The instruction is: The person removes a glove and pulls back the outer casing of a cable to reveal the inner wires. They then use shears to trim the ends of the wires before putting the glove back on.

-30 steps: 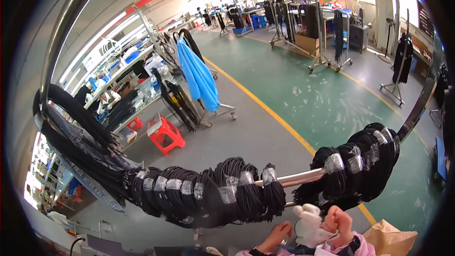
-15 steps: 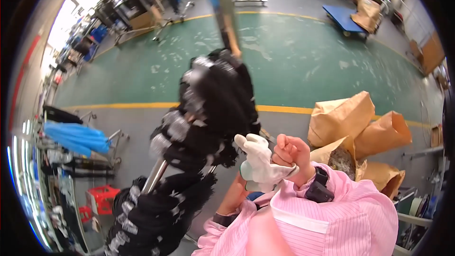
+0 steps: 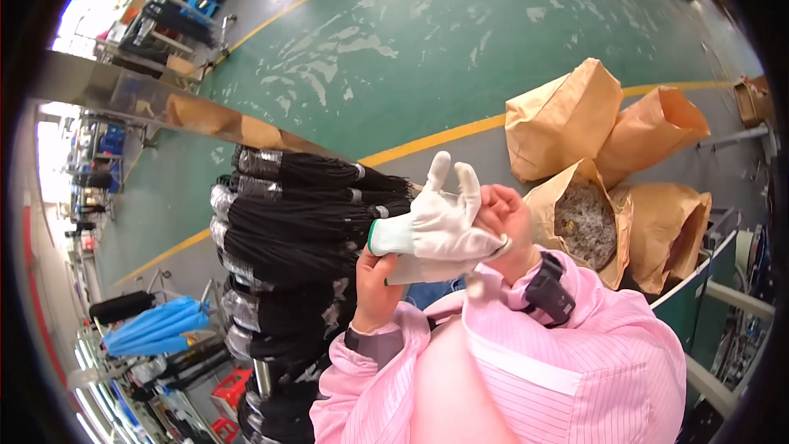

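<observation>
A white work glove [image 3: 440, 222] with a green cuff edge is held in front of my chest, fingers pointing up. My left hand [image 3: 376, 284] grips its cuff from below. My right hand [image 3: 508, 226] pinches the glove's other side by the palm. Both arms wear pink striped sleeves, and a dark watch [image 3: 549, 290] sits on the right wrist. Just behind the glove, bundles of black cable [image 3: 288, 234] with silver tape bands hang over a metal rail [image 3: 156, 103].
Several brown paper sacks [image 3: 608, 160] stand to the right on the grey floor, one open with pale scrap inside. A yellow line borders a green floor area [image 3: 427, 41]. Blue covers and racks [image 3: 156, 329] stand at the lower left, carts farther back.
My view has swung down and to the right, from the workshop hall to the floor and sacks. The glove has stayed between both hands and now stands more upright.
</observation>
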The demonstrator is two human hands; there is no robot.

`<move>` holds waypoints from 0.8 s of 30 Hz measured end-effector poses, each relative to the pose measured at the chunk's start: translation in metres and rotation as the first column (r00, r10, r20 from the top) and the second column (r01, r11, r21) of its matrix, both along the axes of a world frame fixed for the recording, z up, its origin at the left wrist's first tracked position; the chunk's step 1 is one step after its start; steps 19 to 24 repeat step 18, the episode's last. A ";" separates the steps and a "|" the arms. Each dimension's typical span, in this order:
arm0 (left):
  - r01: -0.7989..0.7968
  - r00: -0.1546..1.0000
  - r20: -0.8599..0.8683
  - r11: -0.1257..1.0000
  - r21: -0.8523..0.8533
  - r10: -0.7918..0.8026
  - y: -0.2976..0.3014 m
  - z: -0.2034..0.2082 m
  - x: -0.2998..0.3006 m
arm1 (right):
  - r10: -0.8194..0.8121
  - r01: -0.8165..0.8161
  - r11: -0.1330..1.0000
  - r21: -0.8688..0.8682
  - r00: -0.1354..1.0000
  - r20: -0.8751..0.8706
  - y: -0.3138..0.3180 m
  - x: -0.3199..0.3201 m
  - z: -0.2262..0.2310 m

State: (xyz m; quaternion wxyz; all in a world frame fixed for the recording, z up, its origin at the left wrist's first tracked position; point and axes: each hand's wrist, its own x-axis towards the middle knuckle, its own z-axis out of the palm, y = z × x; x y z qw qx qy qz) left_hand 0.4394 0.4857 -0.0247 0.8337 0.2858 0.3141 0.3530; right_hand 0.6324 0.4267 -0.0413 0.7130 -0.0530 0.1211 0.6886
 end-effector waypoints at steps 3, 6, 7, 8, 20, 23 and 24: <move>0.035 0.995 -0.099 0.990 0.140 -0.021 0.022 0.002 0.009 | -0.097 0.091 0.995 0.042 0.973 0.207 0.009 0.011 -0.016; 0.078 0.959 -0.281 0.928 0.364 0.030 0.038 0.007 0.016 | 0.232 0.452 0.841 -0.299 0.198 0.952 0.012 0.007 -0.029; 0.166 0.921 -0.383 0.822 0.545 0.068 0.044 0.009 0.020 | 0.235 0.463 0.834 -0.301 0.196 0.952 0.010 0.004 -0.027; 0.267 0.873 -0.469 0.672 0.691 0.136 0.052 0.013 0.021 | 0.268 0.386 0.871 -0.304 0.145 0.952 0.012 0.001 -0.016; 0.461 0.825 -0.562 0.510 0.726 0.054 0.078 0.005 0.040 | 0.353 -0.111 0.931 -0.349 0.017 0.936 0.070 0.000 0.019; 0.461 0.825 -0.562 0.510 0.726 0.054 0.078 0.005 0.040 | 0.353 -0.111 0.931 -0.349 0.017 0.936 0.070 0.000 0.019; 0.461 0.825 -0.562 0.510 0.726 0.054 0.078 0.005 0.040 | 0.353 -0.111 0.931 -0.349 0.017 0.936 0.070 0.000 0.019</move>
